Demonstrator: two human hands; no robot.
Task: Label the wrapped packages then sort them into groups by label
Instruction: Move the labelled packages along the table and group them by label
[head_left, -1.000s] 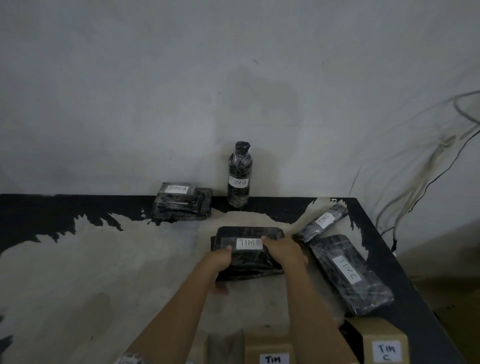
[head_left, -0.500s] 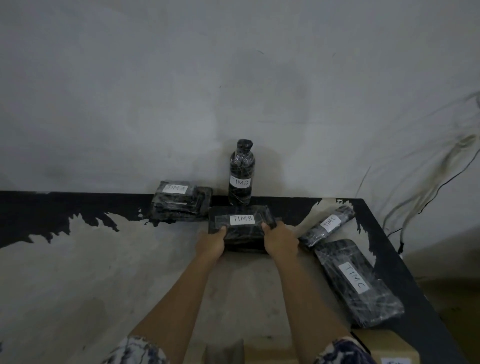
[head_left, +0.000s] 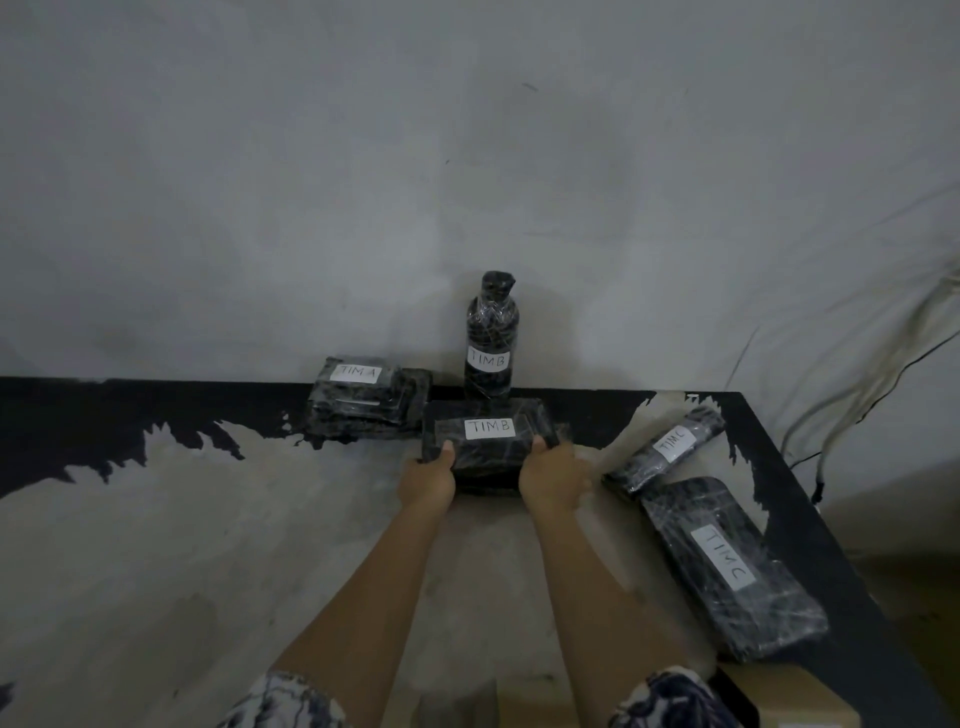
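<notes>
Cardboard shows at the near right corner: a box (head_left: 795, 699) cut off by the frame, with no label in sight, so we cannot count it either way. Past it on the table (head_left: 208, 545), every wrapped thing we see bears a white label, so the labelling looks done to us. The sorting also seems close to its end. The flat C pack (head_left: 727, 566) lies along the right edge with the C roll (head_left: 667, 449) just beyond it, the two touching or nearly so. At the back, by the wall, the A pack (head_left: 363, 400) sits alone on the left and the B bottle (head_left: 491, 338) stands upright in the middle. The B pack (head_left: 488, 441) sits just in front of that bottle, right beside the A pack, and we judge that it only needs setting down and letting go. Our left hand (head_left: 428, 480) and right hand (head_left: 553, 478) grip its two near corners, each with the thumb on top and the fingers curled underneath. We cannot tell whether the pack rests on the table.
</notes>
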